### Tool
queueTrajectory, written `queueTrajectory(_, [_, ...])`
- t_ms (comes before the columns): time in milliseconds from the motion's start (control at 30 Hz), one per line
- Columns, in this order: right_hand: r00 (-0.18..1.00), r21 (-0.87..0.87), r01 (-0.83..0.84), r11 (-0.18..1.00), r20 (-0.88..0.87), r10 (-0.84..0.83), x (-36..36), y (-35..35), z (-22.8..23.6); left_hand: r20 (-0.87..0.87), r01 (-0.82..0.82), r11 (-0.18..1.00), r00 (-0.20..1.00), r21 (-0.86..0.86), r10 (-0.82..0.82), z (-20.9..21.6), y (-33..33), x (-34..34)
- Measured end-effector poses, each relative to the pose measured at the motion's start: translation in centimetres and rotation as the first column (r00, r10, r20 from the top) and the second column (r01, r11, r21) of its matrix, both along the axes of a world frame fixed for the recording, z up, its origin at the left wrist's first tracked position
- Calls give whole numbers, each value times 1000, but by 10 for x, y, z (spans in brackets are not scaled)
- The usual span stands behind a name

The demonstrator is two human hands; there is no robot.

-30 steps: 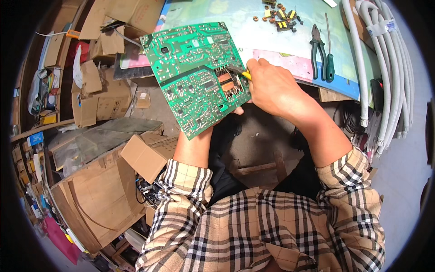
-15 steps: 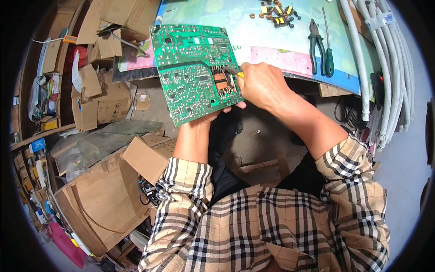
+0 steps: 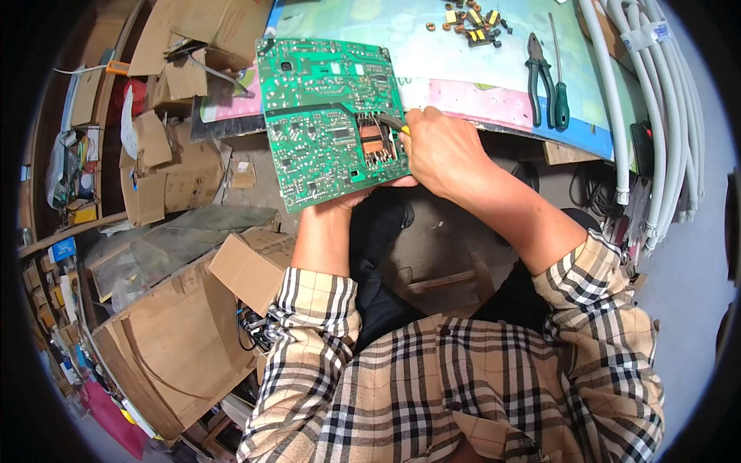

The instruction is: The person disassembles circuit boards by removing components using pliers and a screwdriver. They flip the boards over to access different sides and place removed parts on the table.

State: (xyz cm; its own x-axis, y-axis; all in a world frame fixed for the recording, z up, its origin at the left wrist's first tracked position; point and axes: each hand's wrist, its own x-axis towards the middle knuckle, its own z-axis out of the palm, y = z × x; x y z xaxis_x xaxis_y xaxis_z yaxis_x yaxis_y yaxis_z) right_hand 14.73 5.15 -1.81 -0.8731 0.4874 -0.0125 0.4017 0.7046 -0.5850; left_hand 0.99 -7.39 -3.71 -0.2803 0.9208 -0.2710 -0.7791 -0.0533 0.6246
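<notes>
A green circuit board (image 3: 312,127) is held up in front of the bench, its soldered side toward me. My left hand (image 3: 343,201) supports it from underneath along the near edge, with most of its fingers hidden behind the board. Near the board's right edge is a cut-out in which a copper-and-black wound part, seemingly a transformer (image 3: 373,141), shows. My right hand (image 3: 444,150) is closed around yellow-handled pliers (image 3: 395,123), whose dark jaws reach the upper right of this opening. Their exact tip contact is too small to make out.
On the bench (image 3: 494,69) lie dark-handled pliers (image 3: 538,81), a green-handled screwdriver (image 3: 560,108) and a pile of small coils (image 3: 480,27). Grey corrugated hoses (image 3: 656,116) hang at the right. Cardboard boxes (image 3: 166,185) and a wooden cabinet (image 3: 174,339) crowd the left.
The board has turned slightly, its near edge shifting left. My right hand and the pliers have moved a little left with it, and fewer left fingertips show beneath.
</notes>
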Motion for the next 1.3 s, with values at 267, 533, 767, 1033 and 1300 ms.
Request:
queueTrajectory(267, [999, 71, -6, 997, -42, 9, 4, 2, 12, 225, -26, 999, 974, 38, 17, 19, 9, 14])
queueTrajectory(533, [1000, 38, 10, 999, -10, -10, 4, 1, 14, 204, -170, 985, 964, -24, 171, 11, 6, 14])
queueTrajectory(767, [997, -365, 8, 931, 70, 19, -1, 5, 29, 182, -74, 995, 981, 63, 62, 11, 0, 4])
queueTrajectory(1033, [997, -594, -72, 801, -47, 55, -7, 8, 18, 264, 25, 950, 958, 312, -112, 9, 1, -1])
queueTrajectory(1300, [987, -655, -89, 751, 42, 154, -8, 11, 20, 155, 44, 987, 986, 153, -68, 23, 3, 3])
